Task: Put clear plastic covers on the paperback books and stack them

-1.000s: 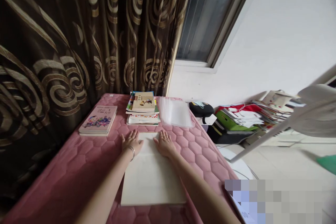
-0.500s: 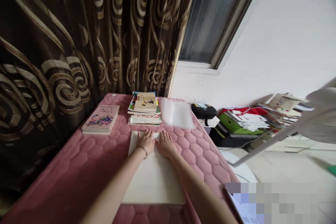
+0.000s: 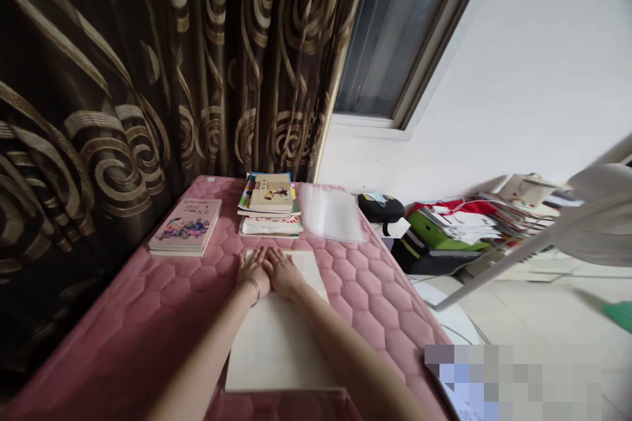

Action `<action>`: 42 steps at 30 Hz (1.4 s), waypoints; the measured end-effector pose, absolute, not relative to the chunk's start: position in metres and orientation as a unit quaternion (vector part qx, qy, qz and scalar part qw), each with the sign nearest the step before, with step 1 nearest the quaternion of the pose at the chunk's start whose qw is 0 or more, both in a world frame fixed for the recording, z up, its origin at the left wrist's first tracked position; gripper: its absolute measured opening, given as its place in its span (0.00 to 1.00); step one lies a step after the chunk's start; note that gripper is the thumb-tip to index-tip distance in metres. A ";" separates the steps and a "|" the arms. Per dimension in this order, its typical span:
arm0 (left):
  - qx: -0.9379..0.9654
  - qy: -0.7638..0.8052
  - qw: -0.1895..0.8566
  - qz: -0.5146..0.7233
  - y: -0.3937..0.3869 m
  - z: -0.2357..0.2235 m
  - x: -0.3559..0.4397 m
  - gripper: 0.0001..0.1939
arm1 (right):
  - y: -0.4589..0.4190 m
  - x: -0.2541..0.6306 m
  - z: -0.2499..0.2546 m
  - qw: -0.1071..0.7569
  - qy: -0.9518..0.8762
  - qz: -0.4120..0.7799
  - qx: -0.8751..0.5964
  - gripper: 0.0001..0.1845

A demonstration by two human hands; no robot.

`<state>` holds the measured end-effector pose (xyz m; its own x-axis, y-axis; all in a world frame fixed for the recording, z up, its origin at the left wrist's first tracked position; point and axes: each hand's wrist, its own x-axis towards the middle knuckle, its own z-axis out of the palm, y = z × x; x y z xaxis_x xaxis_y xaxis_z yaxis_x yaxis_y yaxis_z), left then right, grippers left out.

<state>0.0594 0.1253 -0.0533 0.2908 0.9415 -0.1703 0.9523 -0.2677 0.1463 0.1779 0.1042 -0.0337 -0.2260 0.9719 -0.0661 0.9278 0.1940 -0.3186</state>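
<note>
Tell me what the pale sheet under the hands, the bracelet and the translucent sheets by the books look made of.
Pale sheet: probably matte paper, cream with little shine.
Bracelet: likely polished metal, judging by its silvery gleam.
Translucent sheets: apparently thin, smooth plastic, milky and partly see-through.

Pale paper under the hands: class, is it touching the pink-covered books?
Apart. The head view shows pink quilted mattress lying bare between the pale paper and the pink-covered books.

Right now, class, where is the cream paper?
In the head view, the paper lies at lower centre on the pink mattress, partly under the left hand and right hand.
</note>
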 end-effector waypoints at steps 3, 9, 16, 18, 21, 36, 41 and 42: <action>0.794 0.596 0.116 -0.024 0.124 -0.052 0.060 0.29 | 0.102 0.179 -0.037 0.073 -0.765 0.187 -0.612 0.32; 0.776 0.617 0.128 -0.007 0.124 -0.047 0.050 0.35 | 0.090 0.228 -0.041 0.049 -0.686 0.142 -0.712 0.37; 0.744 0.658 0.114 -0.005 0.114 -0.035 0.021 0.31 | 0.085 0.239 -0.031 0.010 -0.695 0.134 -0.707 0.37; 0.723 0.683 0.100 0.021 0.101 -0.033 0.016 0.29 | 0.086 0.237 -0.030 0.006 -0.696 0.129 -0.706 0.37; 0.732 0.673 0.066 0.080 0.076 -0.033 0.013 0.25 | 0.087 0.235 -0.030 -0.002 -0.693 0.117 -0.712 0.36; 0.750 0.642 0.042 0.155 0.053 -0.044 0.009 0.20 | 0.120 0.141 -0.029 0.094 -0.717 0.104 -0.683 0.35; 0.745 0.647 0.053 0.154 0.052 -0.046 0.009 0.20 | 0.156 0.131 -0.030 0.097 -0.707 0.140 -0.686 0.28; 0.744 0.647 0.055 0.154 0.052 -0.046 0.009 0.19 | 0.164 0.129 -0.030 0.088 -0.700 0.141 -0.694 0.27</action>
